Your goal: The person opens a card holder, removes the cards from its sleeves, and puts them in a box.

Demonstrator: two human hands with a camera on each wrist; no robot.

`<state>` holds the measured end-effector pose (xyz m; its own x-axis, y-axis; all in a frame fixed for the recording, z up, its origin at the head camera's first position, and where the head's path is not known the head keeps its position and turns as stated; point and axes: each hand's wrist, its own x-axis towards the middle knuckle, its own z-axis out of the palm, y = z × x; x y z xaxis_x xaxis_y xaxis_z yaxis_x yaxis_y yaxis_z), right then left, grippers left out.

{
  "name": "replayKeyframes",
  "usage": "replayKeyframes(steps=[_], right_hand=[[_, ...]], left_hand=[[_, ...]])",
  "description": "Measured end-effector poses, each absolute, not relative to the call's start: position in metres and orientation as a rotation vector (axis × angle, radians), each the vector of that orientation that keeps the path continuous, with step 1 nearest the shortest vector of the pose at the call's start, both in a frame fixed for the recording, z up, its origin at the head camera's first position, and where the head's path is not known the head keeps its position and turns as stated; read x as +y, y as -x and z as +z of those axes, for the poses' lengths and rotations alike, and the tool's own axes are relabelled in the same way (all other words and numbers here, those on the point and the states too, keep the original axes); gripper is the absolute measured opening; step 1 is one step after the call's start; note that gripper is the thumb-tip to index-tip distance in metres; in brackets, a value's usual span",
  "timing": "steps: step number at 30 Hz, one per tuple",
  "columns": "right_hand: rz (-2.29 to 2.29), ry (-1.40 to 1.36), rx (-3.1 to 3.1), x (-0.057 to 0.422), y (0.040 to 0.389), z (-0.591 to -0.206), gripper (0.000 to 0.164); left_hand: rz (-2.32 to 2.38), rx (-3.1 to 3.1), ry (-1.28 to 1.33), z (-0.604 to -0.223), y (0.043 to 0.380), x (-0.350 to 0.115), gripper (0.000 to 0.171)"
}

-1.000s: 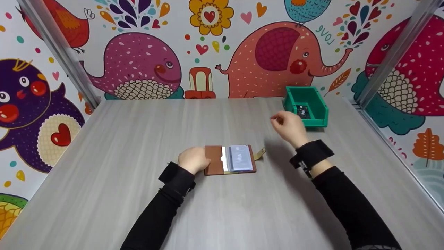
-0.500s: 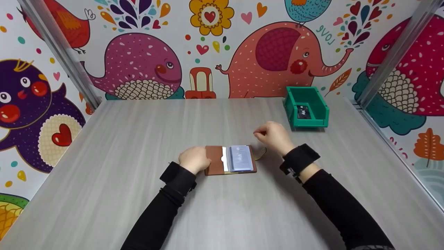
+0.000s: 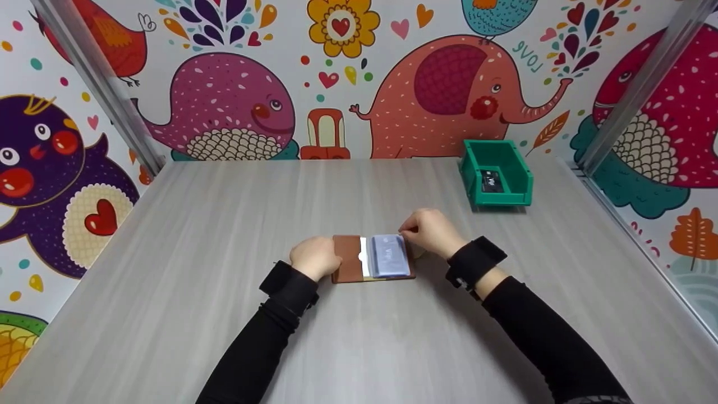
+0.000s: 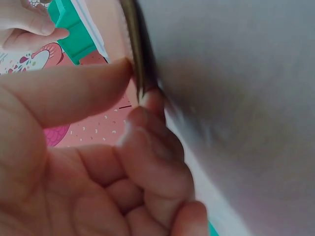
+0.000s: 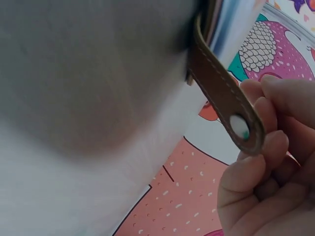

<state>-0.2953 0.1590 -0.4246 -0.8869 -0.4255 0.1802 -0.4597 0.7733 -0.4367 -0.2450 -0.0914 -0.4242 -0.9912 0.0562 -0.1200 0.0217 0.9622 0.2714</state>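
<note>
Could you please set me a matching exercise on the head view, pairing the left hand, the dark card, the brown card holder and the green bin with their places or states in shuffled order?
Things:
1. left hand
2. dark card
3. brown card holder
4. green bin

Places or states:
A. spread open on the table
B. pinching an edge between thumb and fingers
C. standing near the patterned back wall
D. lying inside another thing on this list

Right pairs: 1-B, 2-D, 3-A, 4-C.
</note>
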Motion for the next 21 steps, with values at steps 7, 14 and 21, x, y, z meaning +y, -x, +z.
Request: replayKeyframes(steps=[7,14,21], right_hand=[[0.685,-0.745,-2.93,0.156,0.2938,-0.4298,0.011],[0.58,-0.843,-2.873,0.1572,0.2936,-0.434,0.014],[0.46,-0.914,-2.822,0.1565,0.2904,-0.4346,0.014]], left_hand=[[0.405,2.977,-0.049,-0.4243,0.2457,-0.091,0.03],[0.433,2.974,-0.041,-0.4252,0.246,-0.091,0.029],[0.45,2.975,-0.036,-0.4254,0.2457,-0.091,0.027]])
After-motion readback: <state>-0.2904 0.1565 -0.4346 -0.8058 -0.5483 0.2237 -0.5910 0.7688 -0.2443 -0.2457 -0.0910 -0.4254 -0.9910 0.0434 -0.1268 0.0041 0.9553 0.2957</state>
